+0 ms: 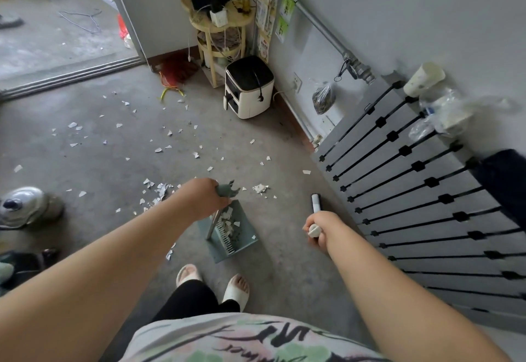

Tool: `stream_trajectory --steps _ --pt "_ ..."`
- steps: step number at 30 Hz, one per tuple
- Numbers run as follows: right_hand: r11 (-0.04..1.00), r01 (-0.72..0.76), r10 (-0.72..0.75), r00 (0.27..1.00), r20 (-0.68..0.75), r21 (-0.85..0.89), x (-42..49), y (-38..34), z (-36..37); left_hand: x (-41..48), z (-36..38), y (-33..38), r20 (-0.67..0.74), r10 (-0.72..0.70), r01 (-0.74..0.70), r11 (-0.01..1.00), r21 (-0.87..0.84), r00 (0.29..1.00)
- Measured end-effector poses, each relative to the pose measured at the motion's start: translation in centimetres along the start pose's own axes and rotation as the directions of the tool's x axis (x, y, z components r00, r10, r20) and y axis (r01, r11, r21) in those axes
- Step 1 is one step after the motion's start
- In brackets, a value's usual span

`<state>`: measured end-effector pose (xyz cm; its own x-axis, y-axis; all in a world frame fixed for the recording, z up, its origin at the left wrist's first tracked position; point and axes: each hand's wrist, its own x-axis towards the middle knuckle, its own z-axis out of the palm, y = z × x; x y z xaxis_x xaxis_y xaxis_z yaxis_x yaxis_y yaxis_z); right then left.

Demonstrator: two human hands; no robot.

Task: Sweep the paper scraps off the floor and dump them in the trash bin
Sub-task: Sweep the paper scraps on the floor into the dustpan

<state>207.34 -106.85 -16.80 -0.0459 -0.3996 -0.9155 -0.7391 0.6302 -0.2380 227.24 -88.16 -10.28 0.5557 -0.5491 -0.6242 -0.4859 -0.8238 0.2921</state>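
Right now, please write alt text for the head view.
A person's left hand grips the handle of a teal plastic dustpan holding white paper scraps; the right hand grips a white broom handle. More scraps lie scattered on the grey concrete floor.

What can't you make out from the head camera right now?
- Trash bin: none in head view; perhaps past the frame edges.
- Broom handle: its brush end, seen end-on below the right hand, too small to tell.
- Dustpan grip: covered by the left hand.
- Scrap pile: partly behind the left forearm.
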Motion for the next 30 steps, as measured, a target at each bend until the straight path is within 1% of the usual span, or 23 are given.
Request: stream_trajectory --steps 3,7,10,14,18,22,27,30 --pt "0.999 -0.028 0.029 0.999 0.043 -0.022 0.2 -0.4 0.8 0.7 -0.1 -0.1 0.005 -0.003 0.003 1.000 -0.017 1.000" --pt "1.000 -0.001 0.002 0.995 0.102 -0.008 0.3 -1.3 3.1 1.7 -0.7 -0.5 0.026 -0.015 0.016 0.999 -0.049 1.000" --pt "1.000 0.024 -0.025 0.986 0.164 0.006 -0.1 -2.5 5.4 2.7 -1.7 -0.8 0.067 -0.052 0.058 0.994 -0.096 0.996" --pt "0.998 0.054 -0.049 0.963 0.263 -0.011 -1.2 -4.6 8.4 4.5 -2.8 -1.7 0.114 -0.091 0.115 0.968 -0.224 0.989" --pt "0.997 0.068 -0.054 0.932 0.360 -0.026 -1.8 -6.6 10.6 5.9 -4.0 -2.6 0.135 -0.078 0.111 0.961 -0.254 0.988" --pt "0.987 0.130 -0.083 0.913 0.399 -0.092 -1.7 -8.4 11.9 7.2 -5.2 -3.8 0.133 -0.081 0.118 0.947 -0.299 0.988" --pt "0.993 0.119 -0.109 0.884 0.454 0.006 -1.5 -10.4 12.5 8.6 -7.1 -5.0 0.160 -0.071 0.126 0.923 -0.365 0.985" --pt "0.983 0.183 -0.153 0.878 0.454 -0.022 -2.2 -12.2 13.0 9.3 -8.3 -5.0 0.166 -0.055 0.110 0.934 -0.341 0.985"
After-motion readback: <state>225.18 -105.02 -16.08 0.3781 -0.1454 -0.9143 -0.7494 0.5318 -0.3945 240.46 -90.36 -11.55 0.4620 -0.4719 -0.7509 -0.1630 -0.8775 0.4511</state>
